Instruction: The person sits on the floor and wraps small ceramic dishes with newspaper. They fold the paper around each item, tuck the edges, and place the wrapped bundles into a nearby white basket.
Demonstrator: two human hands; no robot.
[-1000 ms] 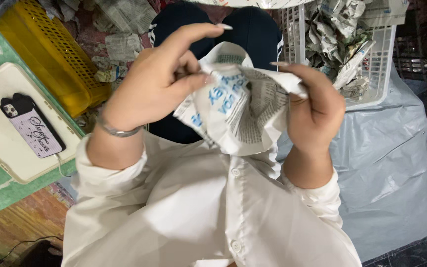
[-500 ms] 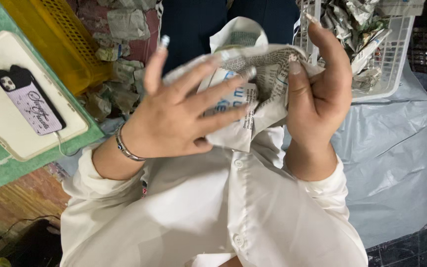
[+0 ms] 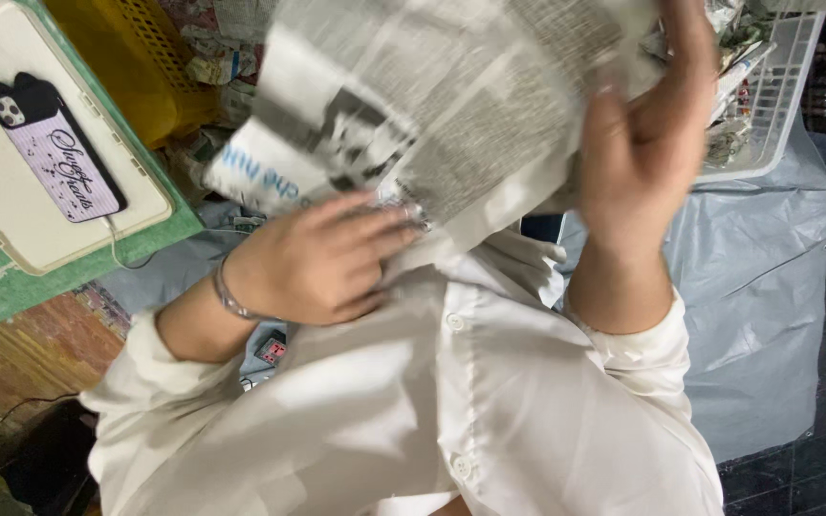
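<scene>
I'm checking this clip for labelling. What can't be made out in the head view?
- Newspaper: motion-blurred, top cut off by the frame.
- Right hand: blurred, fingers partly past the top edge.
- White basket: contents mostly hidden by that hand.
- Left hand: fingertips tucked under the paper.

The newspaper sheet [image 3: 451,115] is spread between both hands, above the left hand [image 3: 313,263] fingers [image 3: 375,225] and left of the right hand [image 3: 647,158] fingers [image 3: 614,119]. Far left of the fingers, a phone [image 3: 54,153] lies on a tray [image 3: 11,239]. A crate [image 3: 160,67] sits behind the left fingers; a basket [image 3: 771,105] of crumpled paper sits right of the right fingers, on a plastic sheet [image 3: 767,287].
</scene>
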